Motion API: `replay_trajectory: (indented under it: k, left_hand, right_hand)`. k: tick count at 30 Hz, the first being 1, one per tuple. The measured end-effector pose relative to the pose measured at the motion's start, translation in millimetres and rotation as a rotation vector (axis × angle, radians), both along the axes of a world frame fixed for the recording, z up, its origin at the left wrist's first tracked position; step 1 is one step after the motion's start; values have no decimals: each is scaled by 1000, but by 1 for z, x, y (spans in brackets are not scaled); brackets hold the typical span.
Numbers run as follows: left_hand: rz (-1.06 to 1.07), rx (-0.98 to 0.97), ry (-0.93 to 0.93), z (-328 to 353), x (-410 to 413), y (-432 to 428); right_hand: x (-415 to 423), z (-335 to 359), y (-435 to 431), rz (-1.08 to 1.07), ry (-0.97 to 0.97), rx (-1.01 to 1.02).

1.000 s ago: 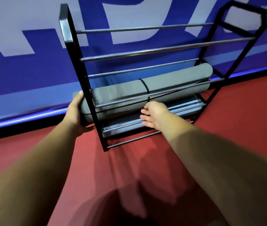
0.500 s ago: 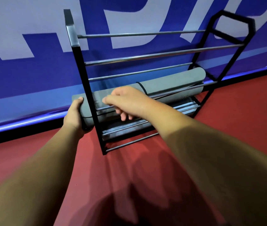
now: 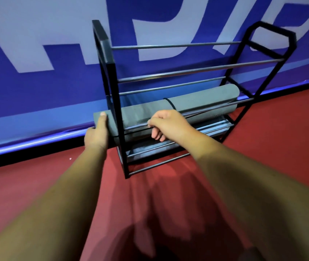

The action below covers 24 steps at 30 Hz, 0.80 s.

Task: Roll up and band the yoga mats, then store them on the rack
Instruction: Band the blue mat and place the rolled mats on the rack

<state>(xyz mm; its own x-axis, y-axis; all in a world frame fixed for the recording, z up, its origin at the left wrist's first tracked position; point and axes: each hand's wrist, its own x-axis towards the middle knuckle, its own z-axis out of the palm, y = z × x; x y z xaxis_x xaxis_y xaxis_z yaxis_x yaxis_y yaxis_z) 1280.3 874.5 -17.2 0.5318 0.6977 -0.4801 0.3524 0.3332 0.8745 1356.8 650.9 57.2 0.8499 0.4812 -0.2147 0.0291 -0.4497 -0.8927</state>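
A rolled grey yoga mat point(image 3: 197, 102) lies on a lower tier of the black metal rack point(image 3: 112, 102), with a thin black band point(image 3: 170, 105) round its middle. Its left end sticks out past the rack's left post. My left hand point(image 3: 97, 134) grips that left end, thumb on top. My right hand point(image 3: 167, 123) is at the front of the mat, thumb and forefinger pinching the front rail point(image 3: 135, 126) or a black cord there; which one I cannot tell. The other fingers curl below.
A second, flatter grey mat point(image 3: 212, 127) lies on the tier beneath. The rack's upper rails point(image 3: 187, 72) hold nothing. The rack stands on red floor point(image 3: 272, 147) against a blue wall with large pale lettering point(image 3: 37, 34).
My right hand rose from below the mat's front to the front rail, then shifted right and pinched there. The left hand kept its hold on the mat's end.
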Motion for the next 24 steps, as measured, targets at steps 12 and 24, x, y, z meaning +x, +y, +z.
replay_trajectory:
  k: [12, 24]
  left_hand:
    - [-962, 101, 681, 13, -56, -96]
    - [-1234, 1320, -28, -6, 86, -227]
  right_hand:
    - [19, 35, -28, 348, 184, -821]
    - [125, -74, -164, -556, 339, 191]
